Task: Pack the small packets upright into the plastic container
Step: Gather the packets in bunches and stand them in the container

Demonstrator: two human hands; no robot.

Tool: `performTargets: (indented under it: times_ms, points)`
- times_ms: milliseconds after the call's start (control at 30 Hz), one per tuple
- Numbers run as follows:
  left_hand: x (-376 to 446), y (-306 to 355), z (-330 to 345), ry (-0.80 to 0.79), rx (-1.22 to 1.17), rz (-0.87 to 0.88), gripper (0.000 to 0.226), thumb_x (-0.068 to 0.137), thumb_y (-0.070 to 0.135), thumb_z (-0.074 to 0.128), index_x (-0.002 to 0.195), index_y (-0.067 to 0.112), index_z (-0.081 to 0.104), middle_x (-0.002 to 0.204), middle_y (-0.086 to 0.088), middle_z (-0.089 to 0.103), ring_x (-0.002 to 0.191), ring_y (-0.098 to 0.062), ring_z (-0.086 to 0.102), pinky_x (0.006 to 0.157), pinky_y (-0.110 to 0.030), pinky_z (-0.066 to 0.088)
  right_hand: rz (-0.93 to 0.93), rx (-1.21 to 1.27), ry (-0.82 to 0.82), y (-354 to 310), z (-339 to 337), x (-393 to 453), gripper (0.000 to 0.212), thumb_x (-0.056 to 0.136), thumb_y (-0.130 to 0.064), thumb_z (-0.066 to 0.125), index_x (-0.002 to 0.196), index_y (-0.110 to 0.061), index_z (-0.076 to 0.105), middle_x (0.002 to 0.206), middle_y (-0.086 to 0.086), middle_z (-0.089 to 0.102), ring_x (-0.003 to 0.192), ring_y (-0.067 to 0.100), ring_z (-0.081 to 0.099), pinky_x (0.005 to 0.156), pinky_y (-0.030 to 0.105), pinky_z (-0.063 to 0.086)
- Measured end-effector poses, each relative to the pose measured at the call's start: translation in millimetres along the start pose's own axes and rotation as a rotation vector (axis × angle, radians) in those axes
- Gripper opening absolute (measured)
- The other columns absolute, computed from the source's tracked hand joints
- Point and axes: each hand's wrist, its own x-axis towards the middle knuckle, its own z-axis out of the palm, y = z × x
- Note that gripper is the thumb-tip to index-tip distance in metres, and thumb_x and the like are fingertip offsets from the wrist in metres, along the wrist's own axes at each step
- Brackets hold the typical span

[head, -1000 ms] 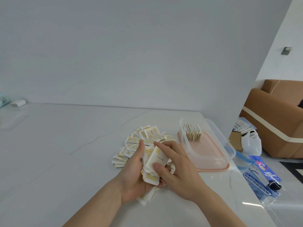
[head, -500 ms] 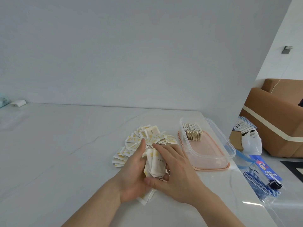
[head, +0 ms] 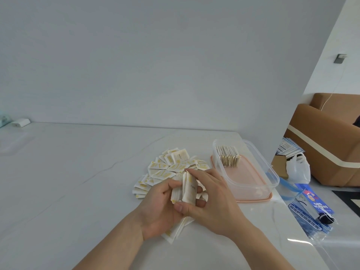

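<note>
A bundle of small white-and-yellow packets (head: 188, 190) stands on edge between both hands above the white table. My left hand (head: 157, 209) cups the bundle from the left and below. My right hand (head: 212, 203) pinches it, fingers over the top and thumb under the near end. More loose packets (head: 167, 168) lie scattered flat on the table just beyond the hands. The clear plastic container (head: 270, 172) sits to the right on a pink lid, with a row of upright packets (head: 228, 158) at its far end.
The table's right edge (head: 288, 215) runs just past the container. Beyond it on the floor lie blue printed bags (head: 315, 209), a white plastic bag (head: 298, 168) and a brown sofa (head: 327, 145). A small white object (head: 20, 122) rests at the far left by the wall.
The fanned packets in my hands have been squared into a tighter upright bundle. My right hand's fingers have slid over its top and the thumb has come under its near end.
</note>
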Motion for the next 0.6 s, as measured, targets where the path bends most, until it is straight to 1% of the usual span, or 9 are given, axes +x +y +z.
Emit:
performTargets:
  times_ms: [100,200,267,333,400,433,467,533,600]
  points:
    - [-0.5,0.6,-0.4,-0.038,0.003,0.012,0.055,0.093,0.035,0.049,0.134,-0.002,0.058,0.119,-0.019,0.056,0.110,-0.038,0.057,0.099,-0.047,0.043,-0.003,-0.006,-0.018,-1.0,1.9,-0.5,0.087,0.070,-0.083,0.070,0.141,-0.036,0.053,0.123,-0.031,0.055,0.120,0.005,0.045,0.090,0.036,0.054]
    - [-1.4,0.3,1.3,-0.026,0.021,0.018,0.051,0.101,0.048,0.052,0.125,0.004,0.062,0.104,-0.013,0.058,0.093,-0.032,0.062,0.086,-0.041,0.051,-0.021,-0.076,-0.024,-4.6,1.6,0.0,0.090,0.069,-0.087,0.065,0.141,-0.035,0.054,0.127,-0.031,0.055,0.119,0.003,0.045,0.099,0.036,0.046]
    - [-2.9,-0.1,2.8,-0.009,0.065,0.036,0.042,0.097,0.042,0.061,0.118,0.006,0.063,0.099,-0.011,0.057,0.084,-0.027,0.061,0.079,-0.039,0.053,-0.029,-0.116,-0.040,-7.0,0.1,-0.5,0.095,0.066,-0.088,0.066,0.143,-0.035,0.053,0.132,-0.031,0.052,0.121,0.002,0.044,0.103,0.034,0.042]
    - [-3.5,-1.1,2.8,0.003,0.131,0.050,0.036,0.090,0.033,0.068,0.113,0.006,0.062,0.095,-0.010,0.057,0.080,-0.024,0.059,0.076,-0.037,0.051,-0.043,-0.173,-0.057,-7.5,-0.3,-0.5,0.101,0.060,-0.087,0.070,0.145,-0.035,0.051,0.135,-0.029,0.049,0.124,0.003,0.042,0.105,0.032,0.040]
    - [-2.4,-2.5,2.3,0.031,0.217,0.069,0.035,0.089,0.025,0.067,0.115,0.002,0.061,0.098,-0.010,0.059,0.079,-0.022,0.058,0.077,-0.039,0.049,-0.052,-0.227,-0.040,-5.5,1.0,-0.5,0.098,0.057,-0.080,0.073,0.142,-0.035,0.054,0.135,-0.028,0.049,0.125,0.004,0.043,0.104,0.032,0.040]
    - [-1.7,-3.3,2.3,0.050,0.253,0.080,0.037,0.091,0.023,0.067,0.120,0.002,0.060,0.102,-0.009,0.061,0.080,-0.022,0.058,0.079,-0.041,0.049,-0.053,-0.245,-0.010,-4.0,1.5,-0.4,0.093,0.057,-0.078,0.074,0.138,-0.036,0.057,0.134,-0.027,0.050,0.125,0.005,0.044,0.102,0.032,0.041]
    - [-1.1,-3.9,2.6,0.071,0.281,0.089,0.039,0.092,0.021,0.067,0.127,0.005,0.060,0.106,-0.009,0.063,0.081,-0.022,0.060,0.080,-0.041,0.050,-0.050,-0.264,0.020,-2.5,1.5,-0.1,0.088,0.057,-0.078,0.073,0.134,-0.037,0.060,0.132,-0.027,0.051,0.123,0.006,0.045,0.100,0.031,0.041]
    - [-0.9,-6.3,3.9,0.098,0.345,0.101,0.043,0.094,0.016,0.066,0.135,0.023,0.060,0.111,-0.009,0.068,0.087,-0.023,0.065,0.087,-0.043,0.054,-0.039,-0.315,0.067,-0.6,1.1,0.0,0.078,0.055,-0.079,0.071,0.120,-0.036,0.068,0.128,-0.025,0.055,0.119,0.008,0.047,0.095,0.031,0.041]
    - [-1.2,-8.6,6.8,0.124,0.451,0.119,0.054,0.097,0.009,0.062,0.141,0.039,0.053,0.115,-0.007,0.071,0.094,-0.023,0.068,0.095,-0.047,0.054,-0.043,-0.355,0.098,-1.2,0.4,-0.2,0.068,0.052,-0.078,0.069,0.103,-0.033,0.072,0.125,-0.021,0.058,0.116,0.009,0.049,0.090,0.033,0.043]
